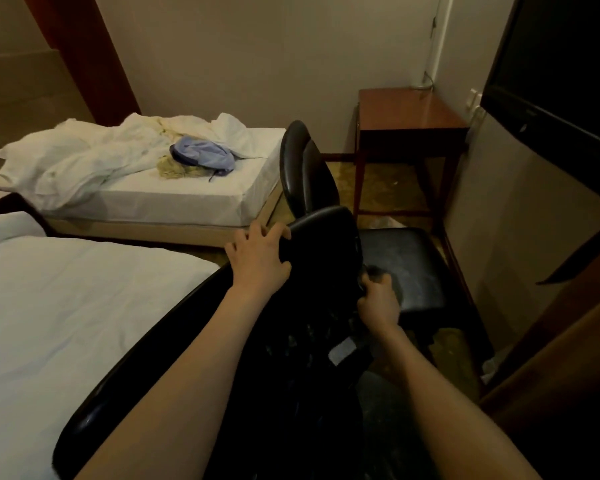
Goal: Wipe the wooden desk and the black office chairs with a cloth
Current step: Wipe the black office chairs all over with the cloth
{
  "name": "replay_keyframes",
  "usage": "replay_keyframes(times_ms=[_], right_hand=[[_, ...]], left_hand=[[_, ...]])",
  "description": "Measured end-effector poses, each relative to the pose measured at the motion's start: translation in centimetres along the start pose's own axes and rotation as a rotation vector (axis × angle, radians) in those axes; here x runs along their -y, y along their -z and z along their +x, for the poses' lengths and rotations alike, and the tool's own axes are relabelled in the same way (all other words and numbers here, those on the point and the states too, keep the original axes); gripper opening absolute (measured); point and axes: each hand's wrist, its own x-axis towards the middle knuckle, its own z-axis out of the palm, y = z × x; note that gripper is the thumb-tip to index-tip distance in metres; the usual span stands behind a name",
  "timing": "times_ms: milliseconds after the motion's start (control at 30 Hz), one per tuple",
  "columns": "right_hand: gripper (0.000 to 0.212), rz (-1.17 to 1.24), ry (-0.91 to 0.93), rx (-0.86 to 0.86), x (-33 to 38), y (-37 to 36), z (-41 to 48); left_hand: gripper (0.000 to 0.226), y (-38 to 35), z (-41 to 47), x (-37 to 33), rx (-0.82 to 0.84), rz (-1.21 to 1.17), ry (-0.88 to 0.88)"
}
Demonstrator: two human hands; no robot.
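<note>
Carpet (385, 188) in mottled yellow-brown runs past a white-sheeted bed with rumpled linen (187, 199) to a reddish-brown wooden worktop (406, 109) in the far corner, well apart from both hands. The left hand (260, 252) has its grip curled over the top edge of a black office chair back (321, 233). The right hand (378, 301) has its grip clamped on a dark bunched cloth (376, 271) at that back's right edge, beside a dust-streaked black seat (409, 268). A mark on the black wall television (561, 64) is too small to read.

Near chair (326, 237) right of near bed (84, 306); second chair (406, 258) behind; desk (409, 112) beyond, far bed (187, 199) left
</note>
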Motion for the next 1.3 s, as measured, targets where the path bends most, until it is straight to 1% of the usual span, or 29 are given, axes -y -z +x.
replay_keyframes(times_ms=[67,100,200,300,367,467,600,833,900,967,1000,1033,1067,1133,1200,1300], right_hand=[[0.048,0.014,-0.107,0.101,-1.8,-0.7,-0.5],[0.049,0.032,-0.116,0.098,-2.0,-0.7,-0.4],[0.055,0.079,-0.056,-0.006,-1.6,0.9,1.7],[0.055,0.135,0.051,-0.106,2.5,4.6,3.9],[0.053,0.14,0.06,-0.128,5.5,5.5,4.5],[0.048,0.128,-0.015,-0.117,6.7,4.0,4.0],[0.05,0.374,-0.087,-0.12,5.3,2.6,4.3],[0.043,0.312,-0.225,-0.179,6.9,2.6,3.6],[0.041,0.387,-0.316,-0.17,6.8,3.2,4.1],[0.035,0.526,-0.473,-0.157,5.7,3.9,4.6],[0.034,0.576,-0.516,-0.159,5.1,4.2,4.7],[0.034,0.593,-0.509,-0.162,4.5,4.3,4.8],[0.038,0.581,-0.459,-0.16,4.4,4.2,4.9],[0.047,0.459,-0.289,-0.136,4.8,4.2,5.0],[0.047,0.257,-0.155,-0.102,5.3,3.8,4.9],[0.044,-0.063,-0.062,-0.053,5.6,3.5,4.4]], left_hand=[[0.043,-0.2,0.0,-0.1,-0.016,0.022,-0.004],[0.042,-0.3,-0.1,-0.1,-0.035,0.04,-0.014],[0.041,-0.5,-0.4,-0.3,-0.049,0.065,-0.024],[0.04,-0.3,-0.6,-0.5,-0.033,0.073,-0.034],[0.04,-0.1,-0.4,-0.3,-0.019,0.076,-0.035],[0.037,0.0,-0.4,0.0,-0.002,0.071,-0.025],[0.031,-0.1,-0.3,0.1,-0.013,0.056,-0.035],[0.03,0.6,-0.6,0.1,0.075,0.031,-0.036],[0.031,1.0,-0.7,0.0,0.093,0.013,-0.036],[0.031,1.2,-0.9,0.0,0.092,0.023,-0.043],[0.032,1.2,-1.0,-0.1,0.093,0.034,-0.049],[0.032,1.1,-1.0,-0.1,0.094,0.044,-0.057],[0.032,0.9,-1.0,-0.1,0.092,0.05,-0.061],[0.032,0.8,-0.9,0.1,0.075,0.054,-0.066],[0.032,0.7,-0.7,0.4,0.066,0.051,-0.068],[0.031,0.5,-0.8,0.7,0.077,0.053,-0.058]])
